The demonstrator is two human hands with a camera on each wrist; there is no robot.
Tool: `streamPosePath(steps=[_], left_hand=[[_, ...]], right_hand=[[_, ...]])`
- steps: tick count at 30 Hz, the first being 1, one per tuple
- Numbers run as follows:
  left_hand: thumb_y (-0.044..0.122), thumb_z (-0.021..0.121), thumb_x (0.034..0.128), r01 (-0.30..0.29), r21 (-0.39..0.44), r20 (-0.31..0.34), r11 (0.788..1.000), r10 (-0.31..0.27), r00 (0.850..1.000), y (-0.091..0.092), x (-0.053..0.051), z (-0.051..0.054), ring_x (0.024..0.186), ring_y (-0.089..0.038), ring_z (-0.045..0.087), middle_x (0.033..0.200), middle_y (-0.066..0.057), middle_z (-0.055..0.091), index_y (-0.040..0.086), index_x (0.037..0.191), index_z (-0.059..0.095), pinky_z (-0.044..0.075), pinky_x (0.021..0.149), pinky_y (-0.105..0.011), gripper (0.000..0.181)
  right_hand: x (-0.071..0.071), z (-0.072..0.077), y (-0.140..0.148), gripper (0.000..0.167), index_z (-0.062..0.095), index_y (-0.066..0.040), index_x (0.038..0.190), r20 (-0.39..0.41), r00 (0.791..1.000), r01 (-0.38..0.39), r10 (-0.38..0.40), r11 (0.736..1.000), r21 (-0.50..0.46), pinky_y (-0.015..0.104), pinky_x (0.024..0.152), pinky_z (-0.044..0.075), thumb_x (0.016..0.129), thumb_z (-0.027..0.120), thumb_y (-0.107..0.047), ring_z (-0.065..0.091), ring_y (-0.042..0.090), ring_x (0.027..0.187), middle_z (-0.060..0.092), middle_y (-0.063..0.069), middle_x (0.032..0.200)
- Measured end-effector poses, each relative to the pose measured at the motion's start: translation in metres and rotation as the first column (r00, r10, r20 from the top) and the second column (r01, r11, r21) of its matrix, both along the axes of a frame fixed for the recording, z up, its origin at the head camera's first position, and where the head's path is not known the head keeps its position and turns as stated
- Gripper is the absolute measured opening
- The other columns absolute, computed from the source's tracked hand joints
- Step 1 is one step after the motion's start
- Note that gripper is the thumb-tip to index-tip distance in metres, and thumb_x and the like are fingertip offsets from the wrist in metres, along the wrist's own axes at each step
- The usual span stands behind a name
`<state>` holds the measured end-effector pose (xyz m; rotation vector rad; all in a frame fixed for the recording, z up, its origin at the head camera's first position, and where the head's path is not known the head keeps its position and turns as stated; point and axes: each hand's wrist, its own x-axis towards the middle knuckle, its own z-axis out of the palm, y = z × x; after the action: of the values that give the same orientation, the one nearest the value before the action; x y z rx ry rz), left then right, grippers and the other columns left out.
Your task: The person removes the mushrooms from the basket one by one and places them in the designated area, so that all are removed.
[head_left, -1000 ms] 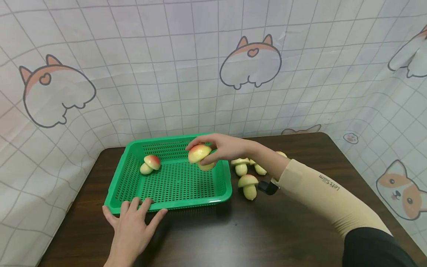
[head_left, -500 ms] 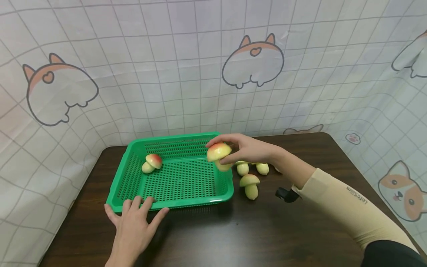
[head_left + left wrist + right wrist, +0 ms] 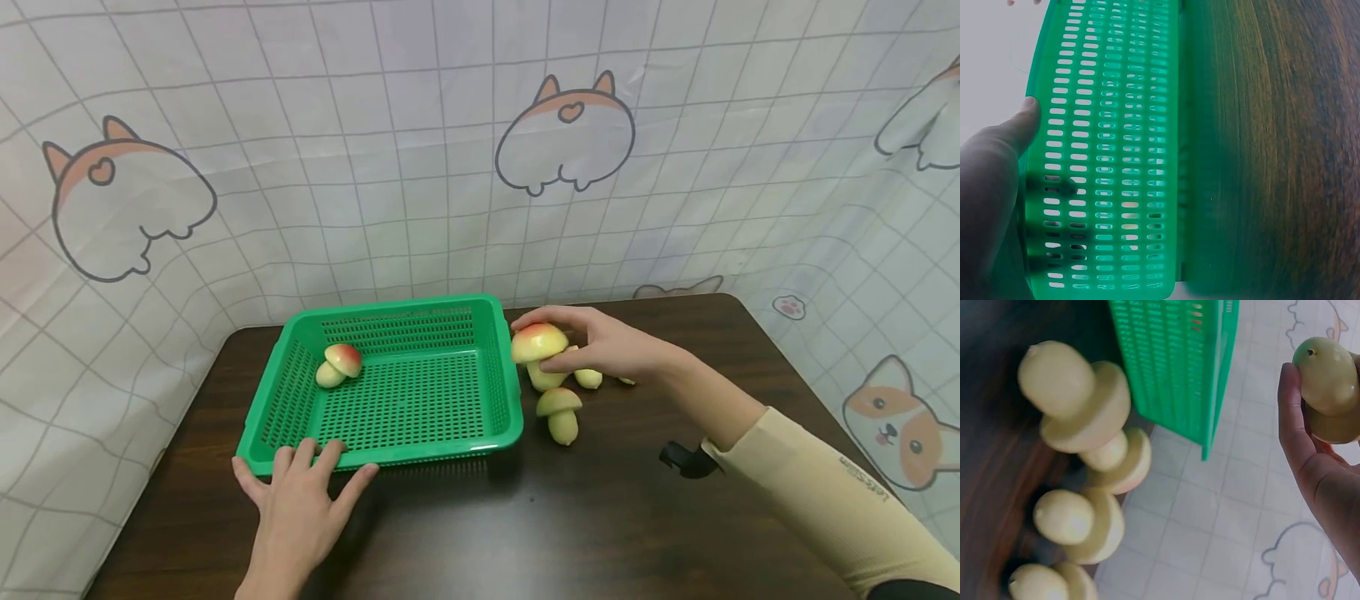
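My right hand [image 3: 611, 340] pinches a toy mushroom [image 3: 539, 342], yellow and red on top with a pale stem, just beyond the basket's right side. In the right wrist view the stem end of this mushroom [image 3: 1329, 378] faces the camera between thumb and fingers. My left hand [image 3: 296, 508] grips the near-left rim of a green plastic basket [image 3: 427, 453]. Its fingers hook over the rim, and dark finger shapes show through the slotted wall [image 3: 1110, 156] in the left wrist view. Another toy mushroom [image 3: 339, 365] lies on its side inside, at the left.
Several loose mushrooms sit right of the basket; one mushroom [image 3: 559, 414] is nearest, others lie partly behind my right hand. The right wrist view shows them in a row, including a mushroom [image 3: 1063, 515]. A patterned cloth [image 3: 420, 167] hangs behind the dark wooden table [image 3: 600, 517].
My right hand has carried its mushroom rightward, from over the basket to beyond its right rim, and slightly lower. My left hand and the basket have stayed put.
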<state>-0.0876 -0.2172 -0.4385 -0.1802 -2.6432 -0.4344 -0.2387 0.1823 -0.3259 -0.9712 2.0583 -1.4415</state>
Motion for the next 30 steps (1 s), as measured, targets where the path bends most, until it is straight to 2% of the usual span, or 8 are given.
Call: streamPosePath(steps=[6,13,16,19,24,30], left_hand=[[0.055,0.071,0.0927,0.000,-0.002,0.001,1.000,0.000,1.000,-0.001,0.000,0.000,0.096,-0.040,0.049,0.100,-0.014,0.059,0.008,0.107,0.070,-0.012,0.101,-0.084,0.049],[0.056,0.069,0.0934,-0.003,0.003,0.018,1.000,0.003,1.000,0.000,0.001,-0.001,0.095,-0.040,0.050,0.100,-0.013,0.059,0.008,0.107,0.069,-0.012,0.100,-0.084,0.049],[0.056,0.070,0.0934,-0.004,0.004,0.018,1.000,0.003,1.000,0.000,0.002,-0.002,0.095,-0.041,0.049,0.099,-0.013,0.059,0.008,0.107,0.069,-0.012,0.100,-0.084,0.049],[0.055,0.070,0.0929,-0.002,0.004,0.004,1.000,0.002,1.000,0.001,0.002,-0.002,0.094,-0.040,0.049,0.100,-0.014,0.059,0.008,0.106,0.069,-0.011,0.100,-0.085,0.049],[0.055,0.071,0.0921,0.005,0.003,-0.028,1.000,-0.005,1.000,0.001,0.001,-0.001,0.093,-0.040,0.049,0.100,-0.013,0.060,0.009,0.106,0.069,-0.010,0.101,-0.085,0.048],[0.055,0.072,0.0919,0.010,0.002,-0.034,1.000,-0.009,0.999,0.001,0.001,-0.001,0.092,-0.039,0.048,0.098,-0.012,0.059,0.009,0.104,0.069,-0.010,0.101,-0.084,0.047]], right_hand=[[0.005,-0.012,0.020,0.049,0.058,-0.022,0.142,0.007,0.999,0.038,-0.038,0.999,0.010,0.037,0.073,0.056,0.096,0.071,-0.010,0.060,0.034,0.105,0.061,0.011,0.129],[0.014,-0.030,0.039,0.052,0.055,-0.018,0.144,0.067,0.994,0.090,-0.089,0.996,-0.004,0.042,0.089,0.056,0.096,0.073,-0.010,0.057,0.035,0.117,0.054,0.014,0.137],[0.017,-0.037,0.047,0.054,0.053,-0.014,0.146,0.088,0.990,0.111,-0.109,0.994,-0.015,0.042,0.087,0.057,0.096,0.073,-0.008,0.058,0.033,0.115,0.055,0.017,0.134],[0.019,-0.043,0.054,0.055,0.052,-0.010,0.146,0.078,0.989,0.131,-0.129,0.991,-0.020,0.042,0.082,0.058,0.095,0.073,-0.006,0.058,0.033,0.111,0.055,0.019,0.132],[0.021,-0.053,0.068,0.054,0.055,-0.014,0.145,0.049,0.979,0.197,-0.198,0.980,0.014,0.044,0.080,0.058,0.094,0.075,-0.008,0.056,0.031,0.112,0.045,0.014,0.141],[0.021,-0.068,0.080,0.056,0.050,-0.007,0.147,0.067,0.972,0.221,-0.223,0.974,0.042,0.044,0.079,0.057,0.095,0.074,-0.009,0.059,0.029,0.105,0.043,0.014,0.141]])
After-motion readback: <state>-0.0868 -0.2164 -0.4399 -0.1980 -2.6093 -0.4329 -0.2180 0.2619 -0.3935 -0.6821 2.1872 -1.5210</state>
